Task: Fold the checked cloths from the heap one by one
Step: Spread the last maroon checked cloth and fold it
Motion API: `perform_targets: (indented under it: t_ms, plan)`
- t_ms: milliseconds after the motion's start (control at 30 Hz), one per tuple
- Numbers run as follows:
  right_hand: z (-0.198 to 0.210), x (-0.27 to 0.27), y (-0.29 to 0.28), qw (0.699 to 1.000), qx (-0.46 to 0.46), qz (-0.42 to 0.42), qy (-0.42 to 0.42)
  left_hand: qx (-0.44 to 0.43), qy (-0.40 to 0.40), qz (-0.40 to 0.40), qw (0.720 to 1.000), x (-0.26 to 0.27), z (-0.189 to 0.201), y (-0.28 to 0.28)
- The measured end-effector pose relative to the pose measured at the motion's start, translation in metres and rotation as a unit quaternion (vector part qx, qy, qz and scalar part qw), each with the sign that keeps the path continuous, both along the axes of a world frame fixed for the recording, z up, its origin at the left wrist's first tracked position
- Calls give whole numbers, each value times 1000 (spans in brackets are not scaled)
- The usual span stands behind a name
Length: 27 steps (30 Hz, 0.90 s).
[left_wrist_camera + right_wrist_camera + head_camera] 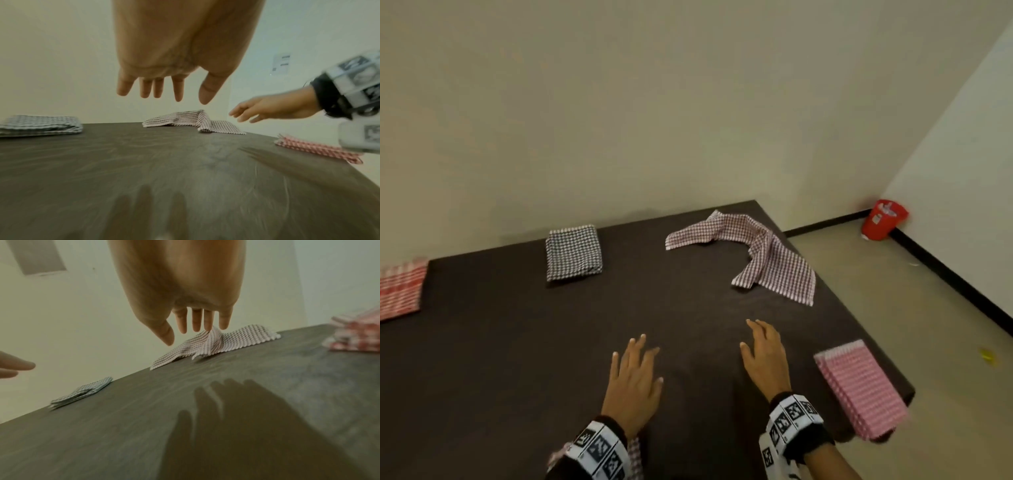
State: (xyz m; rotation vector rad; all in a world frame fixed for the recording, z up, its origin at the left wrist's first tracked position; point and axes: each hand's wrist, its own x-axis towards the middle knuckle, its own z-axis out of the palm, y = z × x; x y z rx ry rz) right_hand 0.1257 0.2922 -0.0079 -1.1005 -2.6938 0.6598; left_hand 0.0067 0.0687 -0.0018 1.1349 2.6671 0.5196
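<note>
A crumpled maroon-and-white checked cloth lies unfolded at the far right of the dark table. Both hands hover over the table's near middle, fingers straight and spread, holding nothing. My left hand is nearer me. My right hand stretches toward the crumpled cloth, well short of it. A folded black-and-white checked cloth lies at the far middle. A folded pink checked cloth sits at the right edge.
A folded red checked cloth lies at the table's left edge. More checked fabric shows under my left wrist. A red bucket stands in the floor corner. The wall runs behind the table.
</note>
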Motion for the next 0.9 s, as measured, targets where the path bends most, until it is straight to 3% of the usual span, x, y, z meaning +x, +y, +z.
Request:
perform_targets:
  t_ms: [200, 333, 433, 500, 600, 667, 733, 833, 900]
  plan:
    - [-6, -58, 132, 987, -116, -109, -10, -35, -25, -50, 998, -32, 18, 178]
    - [-20, -100, 173, 986, -129, -97, -39, -16, -182, 26, 983, -47, -9, 250]
    - [-37, -119, 187, 991, -79, -43, -96, 17, -289, 110, 951, -54, -29, 270]
    - [-45, -124, 184, 996, -58, -16, -60, 62, -343, 158, 924, -59, -37, 274]
    - [-46, -124, 157, 983, -167, 10, 72, 181, -463, 214, 841, -68, -42, 274]
    - [-46, -117, 131, 951, -281, 10, 131, 228, -510, 235, 795, -74, -44, 267]
    - [-44, -106, 103, 906, -399, -6, 144, 231, -537, 241, 774, -73, -41, 252]
    - [-30, -81, 79, 877, -463, -1, 129, 262, -485, 222, 804, -65, -34, 220]
    - [-16, -66, 73, 909, -396, 44, 125, 275, -389, 226, 850, -60, -31, 195]
